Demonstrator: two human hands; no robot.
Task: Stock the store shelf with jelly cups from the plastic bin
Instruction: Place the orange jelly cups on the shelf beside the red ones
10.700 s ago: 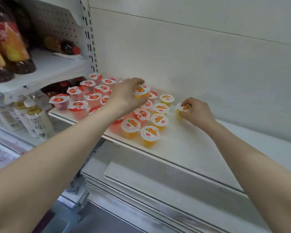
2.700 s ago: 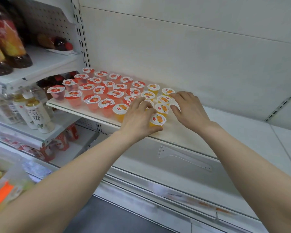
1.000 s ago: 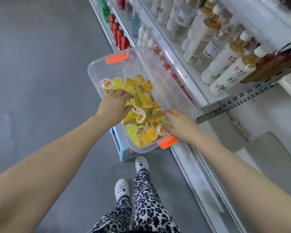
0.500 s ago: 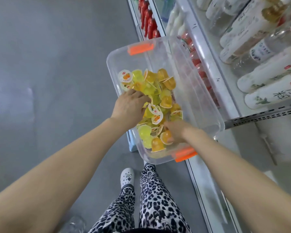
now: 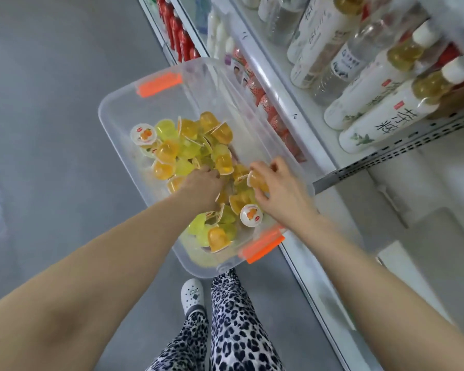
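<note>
Right hand [image 5: 281,191] now lifts orange jelly cup [image 5: 257,181] (pinched in grip).

I have two hands in one bin [image 5: 113,124]: my left hand [image 5: 201,188] and my right hand [image 5: 281,191], which holds one orange cup [image 5: 257,180]. Ahead of and under my hands lie too many orange and yellow-green cups [image 5: 182,148] to count. Two show lids up. The bin has two orange latches [image 5: 158,84]. Below my arms I see one white shoe [image 5: 192,295].
</note>
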